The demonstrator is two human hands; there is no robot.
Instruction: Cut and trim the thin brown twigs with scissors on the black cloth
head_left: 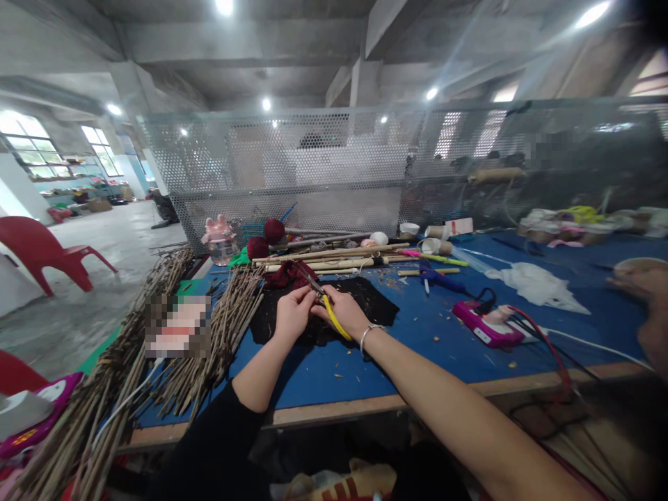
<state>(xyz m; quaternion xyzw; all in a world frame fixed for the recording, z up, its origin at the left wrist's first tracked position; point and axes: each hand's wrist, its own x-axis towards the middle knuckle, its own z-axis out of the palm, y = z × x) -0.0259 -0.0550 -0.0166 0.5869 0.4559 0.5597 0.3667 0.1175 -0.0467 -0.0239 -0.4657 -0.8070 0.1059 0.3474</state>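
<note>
My right hand (pixel 342 313) is closed around yellow-handled scissors (pixel 335 319), their dark blades pointing up and to the left. Close beside it, my left hand (pixel 295 311) has its fingers pinched together near the blades; whatever they hold is too small and hidden to name. Both hands are over a black cloth (pixel 373 300) strewn with small scraps. A dark red piece of cloth or yarn (pixel 284 276) lies just beyond my left hand. Thin brown twigs (pixel 229 320) lie bundled left of the hands.
Sticks (pixel 334 263) and dark red balls (pixel 274 230) lie toward the back. A blue glue gun (pixel 441 277), a purple power strip (pixel 488 327) and a white plastic bag (pixel 543 284) are to the right. Another person's hand (pixel 634 285) is at the far right. A perforated metal screen (pixel 344 167) stands behind.
</note>
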